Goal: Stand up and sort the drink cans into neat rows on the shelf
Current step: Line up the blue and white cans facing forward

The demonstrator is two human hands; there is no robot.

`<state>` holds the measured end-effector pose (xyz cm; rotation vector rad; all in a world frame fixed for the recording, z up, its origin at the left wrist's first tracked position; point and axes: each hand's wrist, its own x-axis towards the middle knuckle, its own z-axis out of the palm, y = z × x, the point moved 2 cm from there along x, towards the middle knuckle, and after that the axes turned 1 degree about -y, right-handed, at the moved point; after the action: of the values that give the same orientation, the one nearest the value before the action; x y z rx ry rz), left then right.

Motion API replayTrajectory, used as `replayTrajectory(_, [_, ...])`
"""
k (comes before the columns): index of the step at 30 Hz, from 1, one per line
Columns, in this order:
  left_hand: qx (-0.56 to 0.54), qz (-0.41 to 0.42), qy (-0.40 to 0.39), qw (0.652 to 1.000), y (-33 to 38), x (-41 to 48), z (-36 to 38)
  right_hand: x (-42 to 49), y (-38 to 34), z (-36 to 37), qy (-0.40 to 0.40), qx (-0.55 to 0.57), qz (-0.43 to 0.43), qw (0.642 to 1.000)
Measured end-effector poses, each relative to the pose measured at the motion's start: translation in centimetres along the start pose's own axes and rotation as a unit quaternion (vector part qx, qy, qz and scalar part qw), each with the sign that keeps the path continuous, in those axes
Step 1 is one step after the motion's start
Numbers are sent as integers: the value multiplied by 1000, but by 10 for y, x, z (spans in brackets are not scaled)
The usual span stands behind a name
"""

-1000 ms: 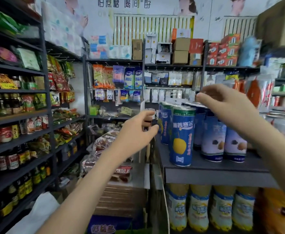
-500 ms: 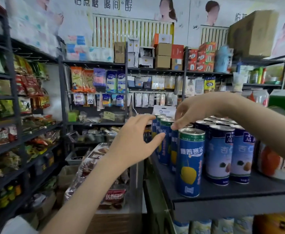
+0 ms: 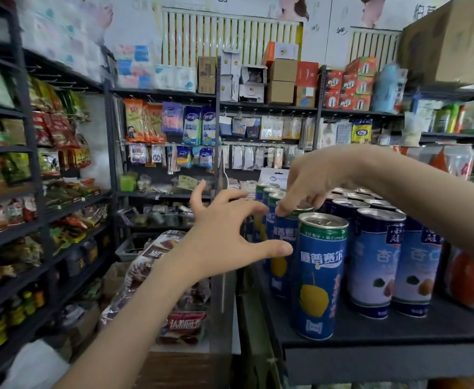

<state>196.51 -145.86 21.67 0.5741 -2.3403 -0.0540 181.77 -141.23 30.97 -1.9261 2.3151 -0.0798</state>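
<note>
The fingers [image 3: 283,210] of the right hand [image 3: 318,179] curl down over the lid of the second can [image 3: 285,234] in the green-rimmed row. We read this as a grip on its rim, though the far fingertips are hidden behind the hand. The left hand [image 3: 224,234] is spread wide and holds nothing; its thumb [image 3: 279,249] lies against or just beside that same can's side, and we cannot tell which.

A second ago the right hand hovered above the lids with nothing under it, and the left hand was more closed, waiting beside the row. We now see both brought to one can, which we judge to be the start of straightening it.

The second can stands upright just behind the front can [image 3: 322,273], at the left edge of the shelf [image 3: 398,335]. The dark blue cans [image 3: 376,262] stand in their own rows just beside it, to the right. All cans in view are upright, so we judge that only alignment remains here.
</note>
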Motion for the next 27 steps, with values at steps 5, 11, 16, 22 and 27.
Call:
replayTrajectory(5, [-43,-47,-12,998,22,-15,7,2,-3,1,5,9,-22,1000])
replayTrajectory(11, [74,-60,18,995,53,-23,30,-7,-3,3,34,-8,-10,999])
replayTrajectory(16, [60,-80,20,995,57,-24,30,-15,-3,4,63,-9,-5,998])
replayTrajectory(22, [-17,-129,-29,991,55,-24,28,-20,2,10,86,-1,-22,996])
replayTrajectory(27, [-105,-163,-16,981,49,-23,18,-13,8,1,127,-10,-34,991])
